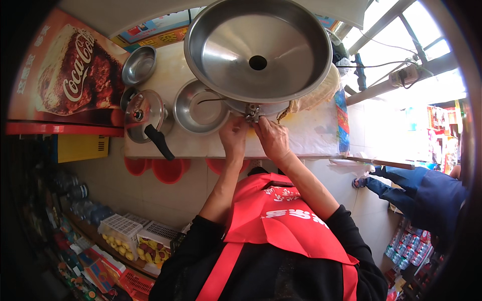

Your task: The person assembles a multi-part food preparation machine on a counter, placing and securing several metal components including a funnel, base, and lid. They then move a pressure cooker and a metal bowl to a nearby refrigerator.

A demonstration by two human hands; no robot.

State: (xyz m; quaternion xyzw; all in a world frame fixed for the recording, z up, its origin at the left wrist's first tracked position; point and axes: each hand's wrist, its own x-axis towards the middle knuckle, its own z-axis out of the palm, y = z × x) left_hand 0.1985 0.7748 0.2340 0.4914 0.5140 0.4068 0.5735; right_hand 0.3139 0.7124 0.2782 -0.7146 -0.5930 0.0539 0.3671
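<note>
A large round stainless steel hopper (221,55), dished like a funnel with a dark hole in its middle, stands on the table before me. Under its near rim is a small metal fitting (252,113), perhaps a clamp or valve. My right hand (272,138) is closed with its fingertips on that fitting. Beside it, my left hand (234,135) has its fingers bent together close to the fitting; what they hold is hidden. Left of my hands sits a steel bowl (193,113), and a thin dark rod or wire (212,100) reaches over it.
A pressure cooker (143,115) with a black handle and another steel bowl (139,65) stand at the table's left. Red basins (170,170) are under the table (311,143). A large red cabinet (65,123) is at left. At right, a person in blue (416,190) is partly visible.
</note>
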